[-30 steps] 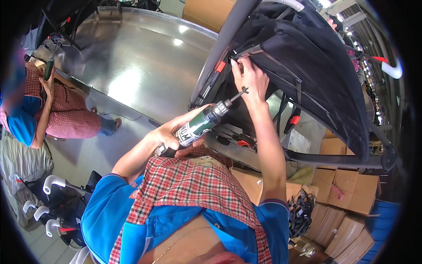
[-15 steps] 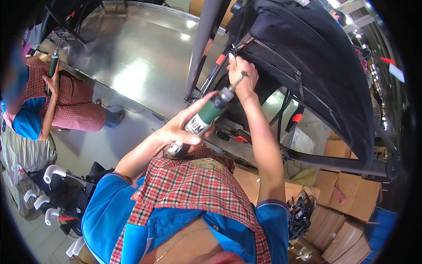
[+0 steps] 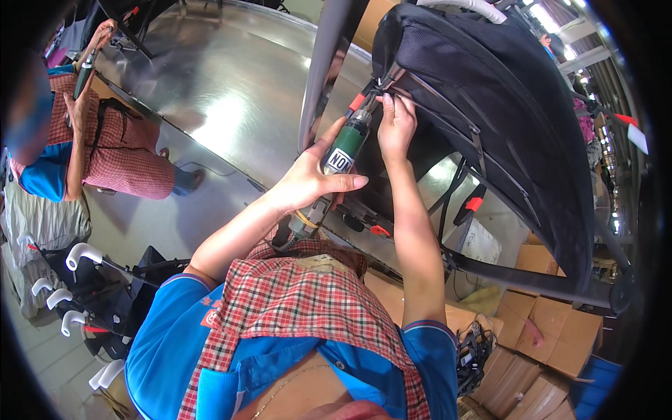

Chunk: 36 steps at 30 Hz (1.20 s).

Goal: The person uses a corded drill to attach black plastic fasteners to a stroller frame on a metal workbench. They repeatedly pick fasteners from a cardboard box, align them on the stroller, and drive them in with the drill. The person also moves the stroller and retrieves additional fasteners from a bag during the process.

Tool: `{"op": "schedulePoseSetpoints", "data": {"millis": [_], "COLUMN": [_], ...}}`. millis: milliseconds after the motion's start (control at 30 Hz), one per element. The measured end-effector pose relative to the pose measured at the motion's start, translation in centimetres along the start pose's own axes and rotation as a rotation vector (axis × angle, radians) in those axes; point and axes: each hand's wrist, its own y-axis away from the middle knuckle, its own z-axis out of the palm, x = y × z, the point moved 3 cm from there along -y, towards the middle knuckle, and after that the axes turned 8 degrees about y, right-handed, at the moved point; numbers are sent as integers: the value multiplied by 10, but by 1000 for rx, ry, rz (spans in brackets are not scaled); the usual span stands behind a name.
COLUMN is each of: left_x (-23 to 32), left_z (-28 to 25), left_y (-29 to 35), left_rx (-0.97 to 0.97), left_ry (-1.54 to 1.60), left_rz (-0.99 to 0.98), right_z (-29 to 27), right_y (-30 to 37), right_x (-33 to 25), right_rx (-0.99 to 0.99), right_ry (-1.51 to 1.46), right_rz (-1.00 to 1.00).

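My left hand is wrapped round a green and grey power screwdriver, which points up and away from me. Its tip reaches a dark frame joint at the edge of the black fabric of what looks like a stroller. Beside the tip, my right hand has its fingers pinched at that joint. Whatever small part they may hold is hidden. A dark frame tube rises left of the screwdriver, with an orange-red piece near the joint.
A metal-topped table stretches behind the frame. To the left, a co-worker in a checked apron holds a similar screwdriver. White curved handles stand at lower left; cardboard boxes lie at lower right.
The screwdriver has moved up and forward, its tip going from beside my right wrist to the frame joint. My right hand has shifted slightly right, with its fingers still at the joint.
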Motion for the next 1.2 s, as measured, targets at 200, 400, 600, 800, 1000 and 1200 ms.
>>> {"op": "schedulePoseSetpoints", "data": {"millis": [200, 400, 600, 800, 1000, 1200], "left_x": [-3, -2, -1, 0, -1, -2], "left_z": [0, 2, 6, 13, 14, 14], "left_y": [-6, -7, -9, -10, -12, -11], "left_rx": [-11, 0, 58, 103, 91, 90], "left_ry": [-51, -48, -62, -101, -105, -119], "left_rz": [-20, -15, -31, -6, 21, -7], "right_z": [-3, -1, 1, -6, -9, -10], "right_y": [-3, -4, 0, -4, -7, -8], "right_x": [2, 4, 8, 2, -2, -2], "right_rx": [17, 13, -39, -47, -52, -68], "right_ry": [-38, -49, -73, -37, -21, 33], "right_rz": [-1, -3, 63, 42, 20, 76]}}
